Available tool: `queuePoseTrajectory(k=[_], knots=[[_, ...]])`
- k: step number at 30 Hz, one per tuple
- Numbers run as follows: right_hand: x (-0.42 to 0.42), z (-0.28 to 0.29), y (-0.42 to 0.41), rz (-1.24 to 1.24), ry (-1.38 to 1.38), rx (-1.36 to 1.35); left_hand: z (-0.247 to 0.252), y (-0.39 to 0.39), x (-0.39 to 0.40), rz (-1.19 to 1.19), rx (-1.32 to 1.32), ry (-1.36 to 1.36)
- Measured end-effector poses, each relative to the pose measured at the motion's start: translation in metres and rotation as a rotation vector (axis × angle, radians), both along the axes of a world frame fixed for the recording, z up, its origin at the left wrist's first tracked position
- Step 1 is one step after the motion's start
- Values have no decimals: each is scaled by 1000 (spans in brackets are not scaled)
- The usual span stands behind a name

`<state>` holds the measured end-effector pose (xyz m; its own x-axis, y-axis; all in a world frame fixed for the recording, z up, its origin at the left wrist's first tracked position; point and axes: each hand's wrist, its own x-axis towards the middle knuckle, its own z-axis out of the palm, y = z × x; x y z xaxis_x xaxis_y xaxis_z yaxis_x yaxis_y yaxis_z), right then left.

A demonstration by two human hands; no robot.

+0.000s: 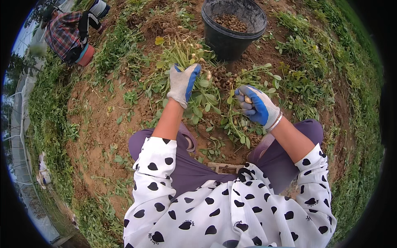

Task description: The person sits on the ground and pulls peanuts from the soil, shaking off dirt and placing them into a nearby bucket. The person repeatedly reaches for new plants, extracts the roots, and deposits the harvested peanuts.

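My left hand (183,83), in a grey knit glove with blue coating, grips a bunch of uprooted peanut plants (183,51) by the stems. Several pale pods (208,75) hang among the stems near that fist. To the right, my right hand (256,104), gloved the same way, is curled around peanut pods (247,99); the fingers hide how many. Just beyond both hands stands a black plastic bucket (225,46), partly filled with harvested peanuts (231,23). Leafy plants (237,124) lie on the soil beneath my right hand.
At the upper left, a co-worker (66,34) in a plaid shirt sits on a red stool (86,55) by a white-and-blue bucket (98,8). Pulled vines (307,83) cover the ground to the right. A crate-like plastic seat (225,168) shows below me. Plastic sheeting (17,124) runs along the left.
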<state>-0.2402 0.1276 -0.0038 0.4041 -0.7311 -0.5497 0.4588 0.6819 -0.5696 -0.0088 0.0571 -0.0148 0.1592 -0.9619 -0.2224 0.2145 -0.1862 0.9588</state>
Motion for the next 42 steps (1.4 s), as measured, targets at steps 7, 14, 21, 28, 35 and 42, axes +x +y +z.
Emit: queuePoseTrajectory(k=[7, 14, 21, 28, 35, 42], knots=[[-45, 58, -176, -376, 48, -400, 6, 30, 5, -403, -52, 306], [-24, 74, -75, -82, 533, -742, -6, 34, 12, -463, -249, -4], [-8, 33, -25, 78, 525, -812, -4, 34, -20, -583, -112, 186], [-23, 48, -19, 91, 300, -549, 0, 34, -31, -604, 31, 470], [-39, 32, -15, 77, 249, -596, -13, 30, -44, -558, 138, 562], [-60, 31, -17, -62, 188, -459, -9, 29, -55, -725, -94, 98]])
